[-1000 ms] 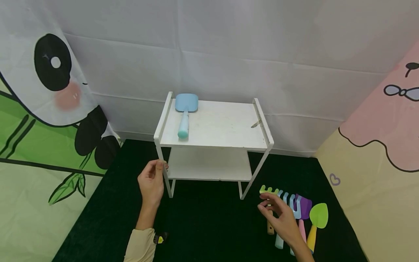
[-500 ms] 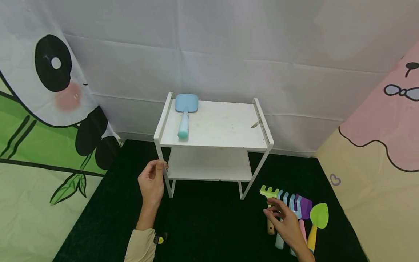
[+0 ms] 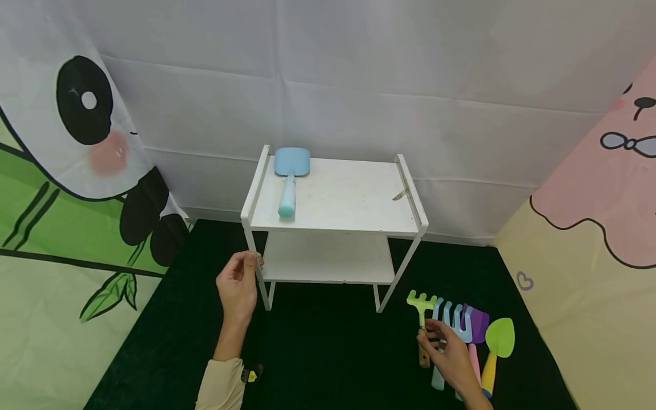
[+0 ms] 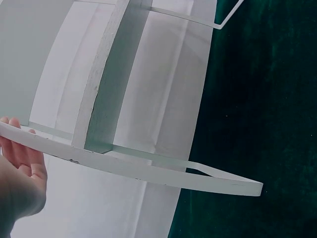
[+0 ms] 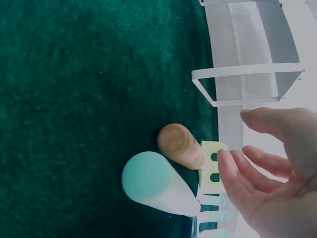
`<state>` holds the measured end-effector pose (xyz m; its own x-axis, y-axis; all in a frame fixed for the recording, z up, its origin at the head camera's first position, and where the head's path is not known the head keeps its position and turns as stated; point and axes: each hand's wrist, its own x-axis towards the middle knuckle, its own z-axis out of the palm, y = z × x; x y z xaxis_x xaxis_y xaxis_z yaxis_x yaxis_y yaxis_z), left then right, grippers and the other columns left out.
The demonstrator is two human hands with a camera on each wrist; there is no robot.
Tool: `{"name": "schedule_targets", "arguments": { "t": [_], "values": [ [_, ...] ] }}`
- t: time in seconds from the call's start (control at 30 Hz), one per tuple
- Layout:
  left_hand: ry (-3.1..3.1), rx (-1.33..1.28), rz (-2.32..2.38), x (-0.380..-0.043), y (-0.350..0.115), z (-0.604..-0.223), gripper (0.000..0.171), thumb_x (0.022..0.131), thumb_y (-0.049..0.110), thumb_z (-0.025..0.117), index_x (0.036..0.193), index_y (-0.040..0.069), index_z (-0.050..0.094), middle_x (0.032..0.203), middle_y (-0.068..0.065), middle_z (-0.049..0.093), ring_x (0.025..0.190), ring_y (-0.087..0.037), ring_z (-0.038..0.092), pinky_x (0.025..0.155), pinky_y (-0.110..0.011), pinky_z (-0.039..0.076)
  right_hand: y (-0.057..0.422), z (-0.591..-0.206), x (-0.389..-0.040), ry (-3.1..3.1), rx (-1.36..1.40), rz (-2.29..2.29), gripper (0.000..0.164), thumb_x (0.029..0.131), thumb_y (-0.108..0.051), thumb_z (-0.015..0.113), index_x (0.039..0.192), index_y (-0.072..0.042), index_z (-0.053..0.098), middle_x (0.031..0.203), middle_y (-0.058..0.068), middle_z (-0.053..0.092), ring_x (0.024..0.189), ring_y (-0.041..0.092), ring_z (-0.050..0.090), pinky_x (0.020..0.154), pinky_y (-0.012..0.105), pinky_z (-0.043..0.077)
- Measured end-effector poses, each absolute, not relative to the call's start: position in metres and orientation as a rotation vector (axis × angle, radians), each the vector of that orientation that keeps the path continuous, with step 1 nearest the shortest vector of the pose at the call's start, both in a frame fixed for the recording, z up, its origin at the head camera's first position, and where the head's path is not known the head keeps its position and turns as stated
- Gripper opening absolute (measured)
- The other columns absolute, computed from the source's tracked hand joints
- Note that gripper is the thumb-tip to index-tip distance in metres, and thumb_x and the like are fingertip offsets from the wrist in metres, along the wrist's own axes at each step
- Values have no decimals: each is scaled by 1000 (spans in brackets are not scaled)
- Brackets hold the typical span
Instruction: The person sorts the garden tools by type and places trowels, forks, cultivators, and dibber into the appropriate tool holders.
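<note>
My left hand (image 3: pixel 238 290) holds the front left leg of a small white two-tier shelf (image 3: pixel 353 199); in the left wrist view the fingers (image 4: pixel 34 156) lie round the leg's bar (image 4: pixel 124 166). On the top board lies a light blue toy shovel (image 3: pixel 292 161), handle toward me. My right hand (image 3: pixel 451 356) is over a row of toy garden tools, nearest a light green rake (image 3: pixel 421 303) with a wooden handle (image 5: pixel 179 144). Thumb and fingers are apart in the right wrist view, with nothing between them.
Beside the rake lie a light blue fork (image 3: pixel 463 330), a purple tool (image 3: pixel 479 324) with a pink handle, and a green trowel (image 3: pixel 499 337) with a yellow handle. Dark green cloth (image 3: pixel 328 353) covers the floor. A white sheet (image 3: pixel 348 125) hangs behind the shelf.
My right hand has moved down and slightly right, from the rake's head to beside its handle. My left hand stays on the shelf leg.
</note>
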<state>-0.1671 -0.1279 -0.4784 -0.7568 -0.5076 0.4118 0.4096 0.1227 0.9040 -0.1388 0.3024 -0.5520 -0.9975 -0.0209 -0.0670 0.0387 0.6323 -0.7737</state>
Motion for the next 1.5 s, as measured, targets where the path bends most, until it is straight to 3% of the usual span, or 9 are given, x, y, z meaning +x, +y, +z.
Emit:
{"name": "schedule_targets", "arguments": {
  "t": [0.23,0.5,0.73,0.97,1.2,1.5],
  "values": [
    [-1721,107,-1724,-167,-127,-479,24,107,11,56,103,-10,66,97,-17,68,89,-13,65,87,-18,53,305,-557,-139,2781,20,-1231,44,97,-9,72,135,5,56,128,21,63,105,27,65,87,38,59],
    [-1725,109,-1740,-166,-123,-477,23,107,12,56,104,-9,67,98,-19,67,89,-12,66,85,-17,53,306,-562,-142,2795,-27,-1097,46,93,-4,75,132,10,56,122,21,63,102,27,65,85,39,59],
    [-1727,99,-1735,-167,-123,-477,25,107,13,56,104,-9,67,96,-12,68,89,-12,66,86,-18,54,309,-569,-146,2711,23,-1020,52,90,-6,78,133,11,54,114,18,65,94,24,68,81,42,60],
    [-1720,90,-1727,-168,-124,-479,24,107,12,56,104,-10,67,97,-15,68,89,-12,67,86,-18,54,308,-567,-146,2705,39,-1022,51,90,-7,78,131,13,55,104,14,67,86,20,67,76,39,60],
    [-1708,77,-1723,-167,-126,-480,24,107,11,55,104,-11,66,98,-24,67,89,-12,66,85,-18,54,305,-563,-145,2712,65,-1097,49,88,-9,80,128,11,59,111,17,70,87,22,69,72,36,60],
    [-1709,81,-1715,-168,-127,-482,24,107,11,55,104,-10,65,94,-1,68,88,-13,66,85,-18,53,308,-565,-146,2459,237,-1362,57,91,-13,77,136,11,53,116,20,70,89,25,71,74,39,61]
  ]
}}
